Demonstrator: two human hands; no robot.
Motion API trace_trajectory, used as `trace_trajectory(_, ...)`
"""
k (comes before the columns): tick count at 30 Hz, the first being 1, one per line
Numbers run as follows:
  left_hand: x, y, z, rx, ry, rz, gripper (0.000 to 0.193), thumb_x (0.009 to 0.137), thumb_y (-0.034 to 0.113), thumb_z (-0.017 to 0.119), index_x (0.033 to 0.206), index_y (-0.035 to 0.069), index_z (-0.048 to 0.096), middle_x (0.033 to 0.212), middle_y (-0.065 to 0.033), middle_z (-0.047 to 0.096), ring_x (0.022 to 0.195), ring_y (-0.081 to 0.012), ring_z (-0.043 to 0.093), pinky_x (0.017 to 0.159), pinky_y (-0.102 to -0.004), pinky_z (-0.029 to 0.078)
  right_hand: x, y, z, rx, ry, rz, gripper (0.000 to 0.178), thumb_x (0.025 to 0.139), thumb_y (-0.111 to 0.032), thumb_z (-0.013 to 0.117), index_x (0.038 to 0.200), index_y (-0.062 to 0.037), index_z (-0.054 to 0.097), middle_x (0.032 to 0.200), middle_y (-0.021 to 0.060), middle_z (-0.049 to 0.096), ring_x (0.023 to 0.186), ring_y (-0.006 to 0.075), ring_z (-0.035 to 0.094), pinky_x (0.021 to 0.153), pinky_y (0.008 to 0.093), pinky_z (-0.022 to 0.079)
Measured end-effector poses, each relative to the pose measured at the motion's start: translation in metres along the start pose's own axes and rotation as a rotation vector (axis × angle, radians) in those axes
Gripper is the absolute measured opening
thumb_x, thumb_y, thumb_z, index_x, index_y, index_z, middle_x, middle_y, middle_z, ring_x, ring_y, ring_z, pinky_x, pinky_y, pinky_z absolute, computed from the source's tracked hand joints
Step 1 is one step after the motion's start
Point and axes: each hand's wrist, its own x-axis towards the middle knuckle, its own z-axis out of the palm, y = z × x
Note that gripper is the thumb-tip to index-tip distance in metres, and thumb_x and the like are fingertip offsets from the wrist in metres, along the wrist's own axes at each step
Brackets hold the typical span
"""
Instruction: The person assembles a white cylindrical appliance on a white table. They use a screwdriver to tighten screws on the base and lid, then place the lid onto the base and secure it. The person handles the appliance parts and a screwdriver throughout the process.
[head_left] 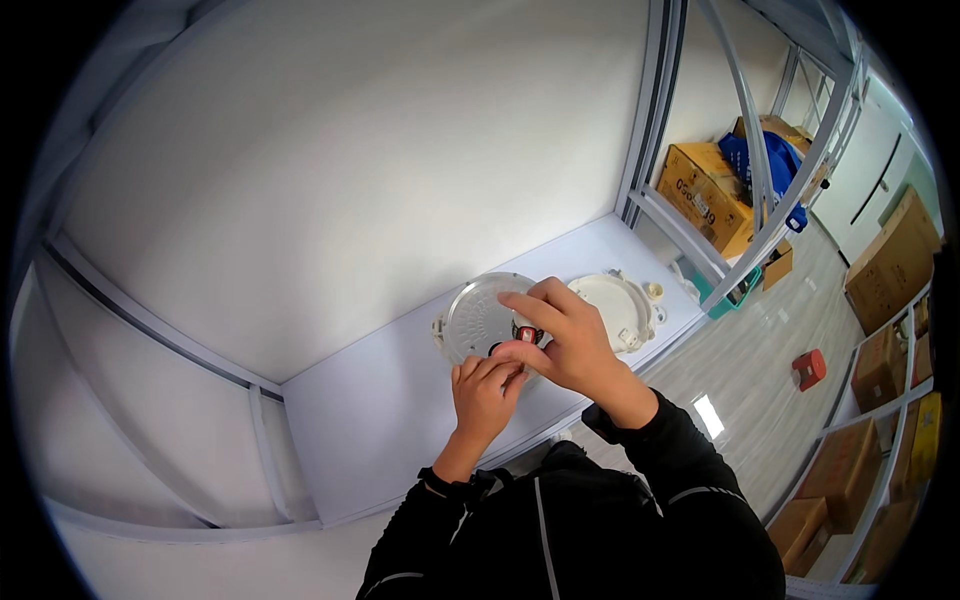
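Over the near right edge of a round silver metal plate (478, 318) with a pattern of small marks, my two hands are close together. The thumb and forefinger of my right hand (572, 345) curve around a small red-and-black part (527, 334), whose kind I cannot make out. My left hand (486, 396) is just below, its fingers bent inward near the right thumb. What those fingers grip, if anything, is hidden. To the right lies a round white plastic housing (625, 318) with tabs along its rim.
Small round cream pieces (653, 290) lie beside the housing on the white table (375, 410). A white wall panel (380, 150) rises behind. Metal framing stands at right, with a cardboard box (705, 195) beyond it. On the floor sits a red stool (809, 370), near shelves of boxes.
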Motion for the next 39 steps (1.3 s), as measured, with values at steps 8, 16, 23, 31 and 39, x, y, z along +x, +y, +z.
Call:
trace_trajectory(8, -0.004, -0.002, 0.001, -0.029, 0.009, -0.012, 0.018, 0.082, 0.021, 0.090, 0.098, 0.015, 0.082, 0.112, 0.0084, 0.077, 0.100, -0.0204, 0.065, 0.088, -0.0391, 0.044, -0.002, -0.006, 0.014, 0.310, 0.190, -0.062, 0.054, 0.094, -0.021, 0.085, 0.144, -0.0087, 0.070, 0.121, 0.0169, 0.067, 0.100, 0.0304, 0.068, 0.080, 0.0387, 0.058)
trace_trajectory(16, -0.004, -0.002, 0.000, -0.015, -0.004, -0.015, 0.017, 0.083, 0.020, 0.089, 0.097, 0.015, 0.082, 0.113, 0.0088, 0.077, 0.101, -0.0205, 0.065, 0.089, -0.0387, 0.045, -0.007, -0.011, 0.004, 0.120, 0.205, -0.084, 0.057, 0.091, -0.005, 0.085, 0.146, -0.0046, 0.068, 0.128, 0.0142, 0.067, 0.097, 0.0276, 0.070, 0.084, 0.0364, 0.058)
trace_trajectory(23, -0.005, -0.004, -0.003, -0.047, -0.021, -0.012, 0.017, 0.083, 0.018, 0.089, 0.097, 0.015, 0.082, 0.115, 0.0084, 0.078, 0.100, -0.0209, 0.065, 0.091, -0.0384, 0.045, -0.013, 0.003, 0.013, 0.169, 0.135, -0.037, 0.063, 0.093, -0.022, 0.086, 0.151, -0.0084, 0.065, 0.120, 0.0136, 0.064, 0.100, 0.0304, 0.066, 0.080, 0.0377, 0.059)
trace_trajectory(31, -0.006, -0.003, -0.001, -0.074, -0.015, -0.013, 0.018, 0.083, 0.017, 0.089, 0.099, 0.015, 0.082, 0.115, 0.0083, 0.078, 0.102, -0.0211, 0.065, 0.091, -0.0393, 0.045, -0.003, -0.009, 0.026, 0.253, 0.358, -0.062, 0.054, 0.089, -0.028, 0.090, 0.138, -0.0103, 0.074, 0.106, 0.0119, 0.059, 0.089, 0.0267, 0.062, 0.073, 0.0356, 0.054)
trace_trajectory(39, -0.007, -0.004, -0.002, -0.051, -0.025, -0.009, 0.019, 0.083, 0.016, 0.089, 0.101, 0.016, 0.082, 0.114, 0.0080, 0.078, 0.101, -0.0216, 0.066, 0.091, -0.0401, 0.046, -0.026, 0.004, 0.012, 0.089, 0.076, 0.052, 0.061, 0.093, -0.004, 0.080, 0.152, -0.0037, 0.064, 0.140, 0.0190, 0.061, 0.110, 0.0347, 0.069, 0.095, 0.0411, 0.058)
